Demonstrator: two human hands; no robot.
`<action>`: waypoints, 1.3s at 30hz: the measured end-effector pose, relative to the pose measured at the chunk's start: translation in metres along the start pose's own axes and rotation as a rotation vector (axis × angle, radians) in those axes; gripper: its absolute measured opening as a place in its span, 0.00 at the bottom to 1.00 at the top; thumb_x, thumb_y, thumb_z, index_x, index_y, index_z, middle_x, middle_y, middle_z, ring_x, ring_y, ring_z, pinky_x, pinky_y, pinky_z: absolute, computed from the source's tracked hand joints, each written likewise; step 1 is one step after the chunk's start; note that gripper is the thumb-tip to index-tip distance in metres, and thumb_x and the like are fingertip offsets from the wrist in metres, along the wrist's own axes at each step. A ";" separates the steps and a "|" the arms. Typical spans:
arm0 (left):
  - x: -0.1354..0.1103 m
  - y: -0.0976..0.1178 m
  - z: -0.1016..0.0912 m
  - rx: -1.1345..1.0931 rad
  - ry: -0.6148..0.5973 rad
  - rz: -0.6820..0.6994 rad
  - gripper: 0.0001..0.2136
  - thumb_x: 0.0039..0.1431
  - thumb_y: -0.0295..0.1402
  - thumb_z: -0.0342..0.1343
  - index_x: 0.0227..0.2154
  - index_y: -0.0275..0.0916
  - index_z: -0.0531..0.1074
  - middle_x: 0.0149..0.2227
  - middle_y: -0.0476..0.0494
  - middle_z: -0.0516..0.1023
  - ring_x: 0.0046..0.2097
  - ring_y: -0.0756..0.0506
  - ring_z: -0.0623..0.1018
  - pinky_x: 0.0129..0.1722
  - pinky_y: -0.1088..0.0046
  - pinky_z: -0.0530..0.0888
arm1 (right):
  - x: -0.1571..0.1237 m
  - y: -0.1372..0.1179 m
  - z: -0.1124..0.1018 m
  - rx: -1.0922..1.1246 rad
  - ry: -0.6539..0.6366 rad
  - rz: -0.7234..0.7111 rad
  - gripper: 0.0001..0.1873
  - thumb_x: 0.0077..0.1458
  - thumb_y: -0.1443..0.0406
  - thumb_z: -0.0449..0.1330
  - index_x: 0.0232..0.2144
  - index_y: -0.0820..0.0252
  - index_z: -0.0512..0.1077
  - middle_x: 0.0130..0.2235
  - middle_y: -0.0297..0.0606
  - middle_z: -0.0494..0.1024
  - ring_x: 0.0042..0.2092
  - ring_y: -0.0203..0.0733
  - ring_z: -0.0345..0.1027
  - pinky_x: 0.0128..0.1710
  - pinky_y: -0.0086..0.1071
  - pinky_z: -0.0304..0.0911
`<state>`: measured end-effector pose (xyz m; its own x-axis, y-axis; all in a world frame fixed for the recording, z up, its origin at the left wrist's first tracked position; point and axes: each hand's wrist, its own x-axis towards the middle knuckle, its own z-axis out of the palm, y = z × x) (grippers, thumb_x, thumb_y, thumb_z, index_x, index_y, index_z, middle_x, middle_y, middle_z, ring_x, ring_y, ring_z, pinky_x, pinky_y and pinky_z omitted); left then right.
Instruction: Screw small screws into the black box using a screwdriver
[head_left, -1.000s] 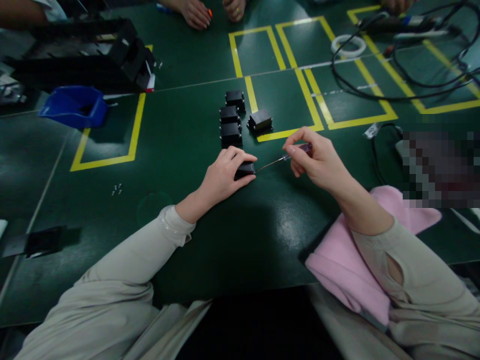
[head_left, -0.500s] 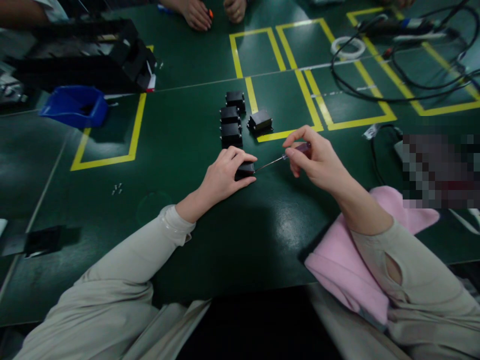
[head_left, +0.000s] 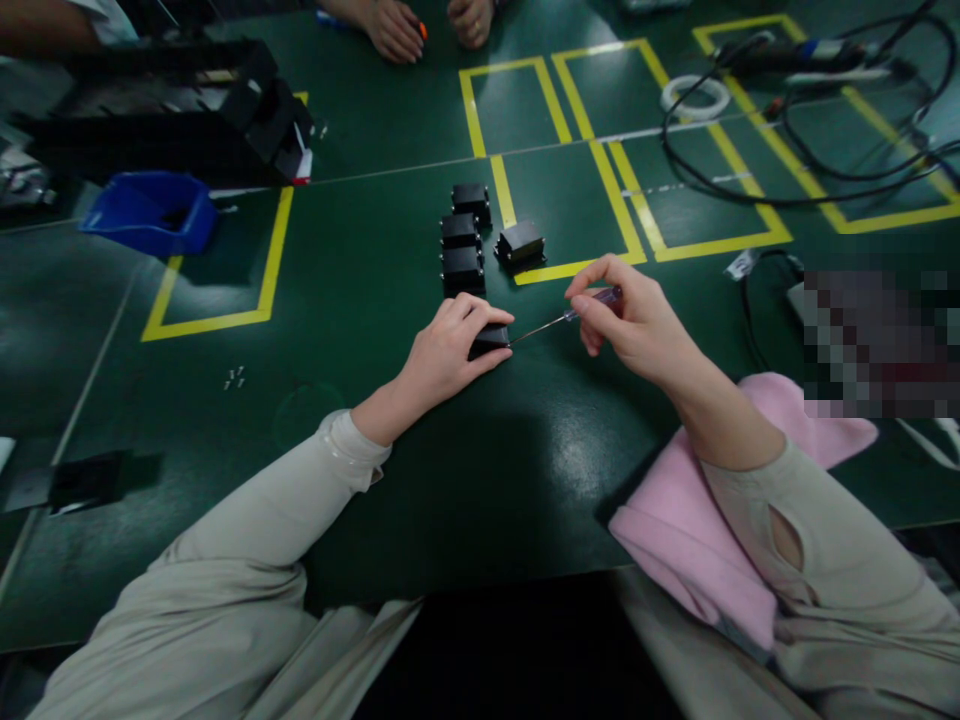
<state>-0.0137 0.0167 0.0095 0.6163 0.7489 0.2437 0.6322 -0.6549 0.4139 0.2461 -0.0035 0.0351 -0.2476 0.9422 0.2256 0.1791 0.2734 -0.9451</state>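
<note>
My left hand [head_left: 454, 345] grips a small black box-shaped part [head_left: 491, 338] against the green table, with thumb and fingers around it and part of it hidden. In my right hand [head_left: 626, 315] is a screwdriver [head_left: 592, 303] with a clear purplish handle. Its thin shaft slants down to the left, and the tip meets the right end of the black part, at what looks like a small screw. Several similar black parts stand just beyond: a short column [head_left: 460, 265] and a single one [head_left: 520, 243] to its right.
Several small screws [head_left: 234, 378] lie at left. Beyond them stand a blue bin [head_left: 150, 215] and a long black housing [head_left: 172, 110]. A pink cloth [head_left: 694, 520] lies under my right forearm. Black cables [head_left: 675, 160] and a white ring [head_left: 695, 97] lie far right. Another person's hands [head_left: 396, 30] rest at the far edge.
</note>
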 end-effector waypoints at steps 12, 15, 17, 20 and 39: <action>0.000 0.001 0.000 -0.005 -0.008 -0.008 0.15 0.68 0.38 0.59 0.55 0.43 0.71 0.52 0.41 0.73 0.54 0.39 0.73 0.54 0.57 0.73 | 0.000 0.001 0.000 0.009 0.001 -0.005 0.14 0.64 0.53 0.63 0.37 0.53 0.66 0.18 0.21 0.65 0.17 0.31 0.62 0.19 0.29 0.56; 0.000 0.001 0.000 -0.008 -0.006 -0.007 0.15 0.67 0.38 0.59 0.55 0.43 0.71 0.52 0.41 0.73 0.54 0.39 0.73 0.54 0.57 0.73 | 0.000 0.001 0.000 -0.007 -0.006 -0.011 0.13 0.64 0.55 0.63 0.38 0.54 0.65 0.20 0.22 0.68 0.19 0.31 0.63 0.20 0.29 0.57; 0.000 0.001 0.000 -0.009 -0.006 -0.006 0.15 0.68 0.38 0.58 0.55 0.43 0.71 0.52 0.41 0.73 0.54 0.39 0.73 0.54 0.57 0.73 | 0.000 0.002 0.000 0.006 -0.006 -0.002 0.14 0.65 0.53 0.62 0.36 0.54 0.66 0.19 0.22 0.65 0.18 0.30 0.62 0.20 0.29 0.57; 0.000 0.000 0.000 -0.013 -0.002 0.002 0.15 0.68 0.38 0.58 0.55 0.42 0.71 0.52 0.41 0.73 0.54 0.39 0.73 0.53 0.58 0.73 | 0.000 0.002 0.000 0.028 -0.007 0.016 0.16 0.65 0.51 0.62 0.34 0.54 0.66 0.18 0.21 0.61 0.17 0.30 0.59 0.18 0.29 0.55; -0.001 -0.001 0.001 -0.001 0.016 0.015 0.15 0.68 0.37 0.59 0.54 0.42 0.71 0.51 0.41 0.73 0.54 0.39 0.73 0.54 0.58 0.73 | 0.001 0.003 0.000 0.004 0.013 -0.017 0.13 0.65 0.55 0.63 0.37 0.55 0.66 0.19 0.22 0.68 0.19 0.30 0.64 0.20 0.27 0.57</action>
<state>-0.0141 0.0166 0.0083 0.6179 0.7406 0.2641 0.6226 -0.6660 0.4108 0.2465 -0.0022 0.0324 -0.2376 0.9401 0.2444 0.1716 0.2882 -0.9421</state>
